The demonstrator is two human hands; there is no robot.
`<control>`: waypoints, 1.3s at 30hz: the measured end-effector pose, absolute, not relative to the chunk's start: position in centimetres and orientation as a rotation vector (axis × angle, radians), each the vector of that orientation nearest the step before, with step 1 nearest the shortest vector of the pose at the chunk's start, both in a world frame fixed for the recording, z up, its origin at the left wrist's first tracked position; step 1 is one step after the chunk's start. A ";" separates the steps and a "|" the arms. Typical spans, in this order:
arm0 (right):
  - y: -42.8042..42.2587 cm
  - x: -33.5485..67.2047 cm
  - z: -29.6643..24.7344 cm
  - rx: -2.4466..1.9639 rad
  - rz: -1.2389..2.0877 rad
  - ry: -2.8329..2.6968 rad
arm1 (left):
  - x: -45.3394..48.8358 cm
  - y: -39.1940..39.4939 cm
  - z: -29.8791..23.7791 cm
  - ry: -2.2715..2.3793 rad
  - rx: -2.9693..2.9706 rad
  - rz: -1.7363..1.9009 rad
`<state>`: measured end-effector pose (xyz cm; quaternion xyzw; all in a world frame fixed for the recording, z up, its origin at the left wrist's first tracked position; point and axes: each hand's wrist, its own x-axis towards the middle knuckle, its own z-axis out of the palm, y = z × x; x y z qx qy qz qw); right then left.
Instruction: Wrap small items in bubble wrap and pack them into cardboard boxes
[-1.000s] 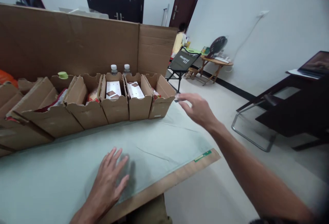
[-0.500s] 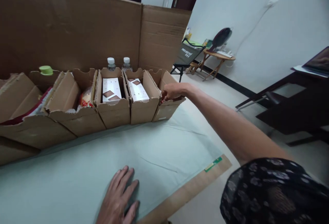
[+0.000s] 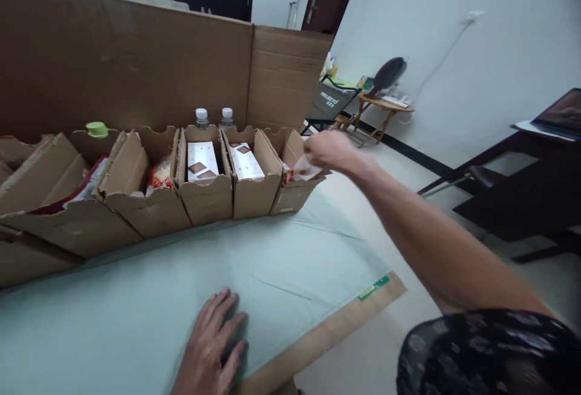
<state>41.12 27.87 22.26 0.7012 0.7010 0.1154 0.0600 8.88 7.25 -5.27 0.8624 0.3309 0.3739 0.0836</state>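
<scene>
"What about the right hand (image 3: 333, 150), compared with half a second ago?"
"Lifted from inside the rightmost cardboard bin (image 3: 297, 196) to just above its rim; blurred, but closed on a translucent packet (image 3: 305, 168)."
"And the whereabouts of that packet?"
"At the mouth of the same bin, below the hand, with red showing beside its lower end. Mostly hidden before, now in plain sight. Cannot tell its full extent."
"And the left hand (image 3: 211, 343)?"
"Open, palm down with spread fingers on the pale green cloth (image 3: 136, 310), hardly changed."

The chair backrest (image 3: 330, 102) reads "PROJ…YO" (middle letters blurred).
</scene>
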 end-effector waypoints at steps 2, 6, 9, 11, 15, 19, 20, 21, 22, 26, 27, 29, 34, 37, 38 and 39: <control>24.1 41.6 25.1 2.304 0.494 2.242 | 8.6 7.1 -5.2 1.035 2.347 1.166; 15.8 39.2 23.9 2.400 -0.217 2.880 | 8.4 7.1 -3.9 1.114 1.688 1.153; 12.6 34.5 17.0 2.385 -1.242 2.952 | 8.6 7.0 -1.9 0.963 1.219 1.168; 11.8 30.5 11.8 2.451 -1.836 2.684 | 8.5 6.9 -0.5 0.937 1.048 1.186; 10.2 24.3 4.3 2.538 -2.585 1.975 | 7.3 7.0 1.1 1.084 0.835 1.157; 8.2 24.4 2.3 2.317 -2.750 1.897 | 4.8 7.6 1.3 1.170 0.697 1.053; 8.0 25.0 2.3 2.258 -2.750 1.955 | 4.2 7.8 1.2 1.171 0.690 1.018; 7.9 25.5 2.4 2.204 -2.726 2.024 | 3.7 8.0 1.3 1.162 0.693 0.980; 7.9 25.8 2.5 2.151 -2.673 2.093 | 3.3 8.2 1.3 1.150 0.702 0.938; 9.6 25.1 2.1 2.123 -2.087 2.336 | 2.0 8.7 1.9 1.125 0.797 0.794; 10.1 24.6 1.9 2.167 -1.879 2.410 | 1.7 8.7 2.1 1.123 0.826 0.780; 10.6 23.7 1.6 2.238 -1.432 2.586 | 1.3 8.6 2.3 1.121 0.874 0.777; 10.1 22.2 1.3 2.051 -0.716 2.846 | 0.9 7.8 2.1 1.159 0.941 0.747; 10.5 21.7 1.1 1.985 -0.645 2.816 | 0.7 7.1 2.0 1.242 0.979 0.738; 10.8 21.9 1.1 2.042 -0.678 2.807 | 0.4 7.0 2.1 1.277 0.991 0.738; 11.1 22.2 1.1 2.141 -0.739 2.803 | -0.2 7.0 2.3 1.309 1.001 0.736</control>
